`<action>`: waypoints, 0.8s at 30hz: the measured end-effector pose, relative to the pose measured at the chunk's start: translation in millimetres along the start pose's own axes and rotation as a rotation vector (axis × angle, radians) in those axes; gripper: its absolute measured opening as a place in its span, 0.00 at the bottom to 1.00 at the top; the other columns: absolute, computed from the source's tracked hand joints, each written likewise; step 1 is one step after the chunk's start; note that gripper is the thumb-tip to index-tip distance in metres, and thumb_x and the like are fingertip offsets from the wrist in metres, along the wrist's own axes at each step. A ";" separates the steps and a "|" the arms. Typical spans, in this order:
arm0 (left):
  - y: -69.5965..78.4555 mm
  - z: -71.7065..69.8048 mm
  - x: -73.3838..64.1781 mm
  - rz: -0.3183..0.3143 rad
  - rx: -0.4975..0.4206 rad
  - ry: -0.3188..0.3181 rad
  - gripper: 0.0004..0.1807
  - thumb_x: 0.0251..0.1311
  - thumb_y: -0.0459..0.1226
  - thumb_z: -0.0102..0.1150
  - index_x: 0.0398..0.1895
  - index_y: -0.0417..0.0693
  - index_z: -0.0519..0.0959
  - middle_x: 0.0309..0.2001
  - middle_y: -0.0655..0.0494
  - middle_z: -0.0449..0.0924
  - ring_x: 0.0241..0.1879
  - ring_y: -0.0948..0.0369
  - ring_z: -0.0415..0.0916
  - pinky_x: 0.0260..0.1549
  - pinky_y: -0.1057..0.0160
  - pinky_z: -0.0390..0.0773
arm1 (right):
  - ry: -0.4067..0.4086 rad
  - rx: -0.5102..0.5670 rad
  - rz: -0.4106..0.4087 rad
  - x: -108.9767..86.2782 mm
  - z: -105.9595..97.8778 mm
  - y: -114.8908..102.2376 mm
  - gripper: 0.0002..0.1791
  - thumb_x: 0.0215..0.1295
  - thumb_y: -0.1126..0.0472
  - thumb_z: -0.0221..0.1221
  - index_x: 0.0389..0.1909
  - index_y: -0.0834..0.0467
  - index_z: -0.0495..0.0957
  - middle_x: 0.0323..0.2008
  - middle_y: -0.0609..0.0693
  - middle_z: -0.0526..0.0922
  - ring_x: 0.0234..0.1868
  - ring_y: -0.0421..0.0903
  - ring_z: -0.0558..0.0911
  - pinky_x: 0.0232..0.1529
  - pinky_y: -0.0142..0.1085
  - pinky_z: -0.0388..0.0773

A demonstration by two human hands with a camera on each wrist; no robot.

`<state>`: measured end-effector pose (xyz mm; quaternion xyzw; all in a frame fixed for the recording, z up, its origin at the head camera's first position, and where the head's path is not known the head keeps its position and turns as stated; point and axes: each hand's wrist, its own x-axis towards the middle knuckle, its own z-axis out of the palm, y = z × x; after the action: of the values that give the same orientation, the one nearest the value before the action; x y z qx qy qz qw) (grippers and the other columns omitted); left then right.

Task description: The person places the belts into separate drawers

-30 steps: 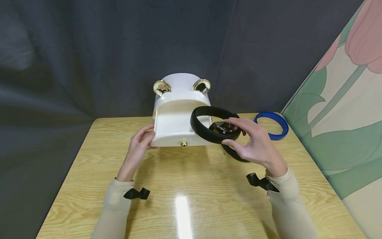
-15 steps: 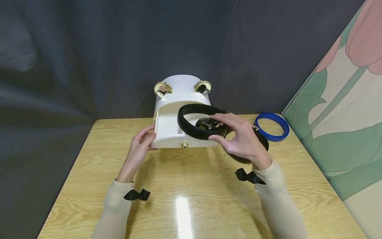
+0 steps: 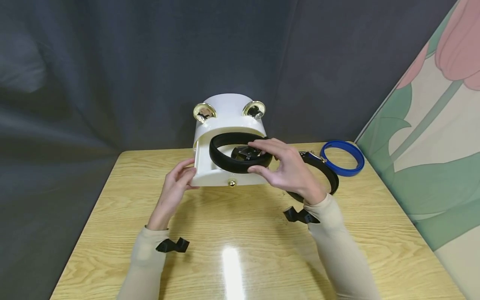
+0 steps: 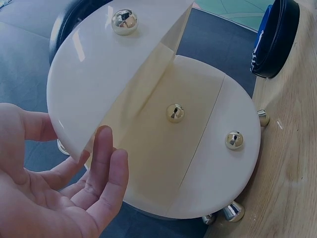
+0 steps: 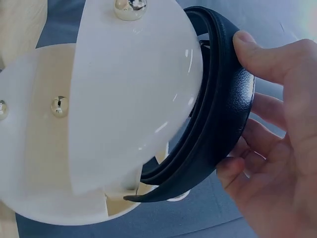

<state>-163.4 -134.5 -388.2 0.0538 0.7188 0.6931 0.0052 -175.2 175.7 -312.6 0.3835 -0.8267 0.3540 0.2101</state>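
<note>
My right hand [image 3: 286, 171] holds a coiled black leather belt [image 3: 234, 167], thumb on one side and fingers on the other. The belt hangs over the pulled-out upper drawer [image 3: 213, 179] of a rounded white storage box [image 3: 228, 106]. Its dark buckle shows inside the coil. In the right wrist view, the coil [image 5: 228, 109] stands right behind the drawer's glossy front [image 5: 133, 94] with its gold knob [image 5: 131, 7]. My left hand [image 3: 173, 189] pinches the drawer front's left end; in the left wrist view, the thumb lies on one side of that corner and fingers on the other.
A second coiled black belt [image 3: 333, 179] lies on the wooden table [image 3: 210, 233], right of the box. Touching it in this view is a coiled blue belt [image 3: 346, 171]. Two gold-rimmed round ornaments [image 3: 204, 112] top the box. A dark curtain [image 3: 150, 75] hangs behind.
My right hand has carried the black belt leftward, from the drawer's right end to over its middle. More of the second black belt now shows. The left hand keeps its place at the drawer.
</note>
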 end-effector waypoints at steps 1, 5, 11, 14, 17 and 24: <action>0.3 0.1 0.0 0.001 0.000 0.002 0.24 0.74 0.40 0.50 0.70 0.43 0.67 0.59 0.40 0.75 0.45 0.57 0.79 0.41 0.57 0.84 | -0.004 0.003 -0.002 1.7 0.9 0.1 0.31 0.55 0.52 0.73 0.60 0.55 0.79 0.54 0.48 0.82 0.48 0.43 0.79 0.38 0.38 0.74; 1.2 0.6 0.0 0.007 0.005 0.007 0.23 0.74 0.39 0.50 0.69 0.43 0.68 0.58 0.40 0.75 0.44 0.57 0.79 0.40 0.57 0.84 | -0.015 0.011 -0.006 8.3 2.3 0.3 0.29 0.56 0.53 0.72 0.59 0.56 0.80 0.54 0.49 0.82 0.50 0.44 0.80 0.47 0.43 0.76; 0.3 1.4 1.4 0.001 0.009 0.008 0.23 0.74 0.38 0.50 0.69 0.43 0.68 0.58 0.39 0.75 0.44 0.57 0.79 0.39 0.59 0.84 | -0.033 0.023 0.006 16.3 3.3 1.7 0.27 0.57 0.52 0.72 0.58 0.56 0.81 0.51 0.48 0.83 0.45 0.42 0.80 0.45 0.41 0.78; -0.5 1.6 1.7 -0.007 0.007 0.008 0.23 0.74 0.37 0.50 0.69 0.42 0.67 0.59 0.38 0.75 0.44 0.58 0.79 0.39 0.60 0.83 | -0.045 0.039 0.026 19.2 3.8 2.8 0.27 0.57 0.52 0.72 0.57 0.56 0.81 0.50 0.47 0.84 0.42 0.41 0.79 0.42 0.40 0.78; -0.3 0.8 1.1 -0.013 0.014 0.006 0.24 0.74 0.38 0.49 0.70 0.43 0.67 0.59 0.39 0.75 0.45 0.57 0.78 0.40 0.60 0.83 | -0.059 0.054 0.057 22.9 4.1 4.5 0.26 0.57 0.53 0.73 0.57 0.55 0.82 0.45 0.46 0.84 0.40 0.41 0.78 0.43 0.39 0.77; 1.0 -0.6 -0.3 -0.007 0.010 0.005 0.24 0.74 0.39 0.49 0.70 0.44 0.67 0.59 0.41 0.75 0.45 0.56 0.78 0.43 0.52 0.83 | -0.110 0.055 0.114 30.0 8.6 11.0 0.27 0.55 0.50 0.73 0.56 0.53 0.82 0.39 0.41 0.83 0.37 0.39 0.78 0.39 0.35 0.75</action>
<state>-163.1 -135.1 -387.2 0.0498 0.7224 0.6896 0.0055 -203.0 159.7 -304.5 0.3603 -0.8474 0.3666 0.1333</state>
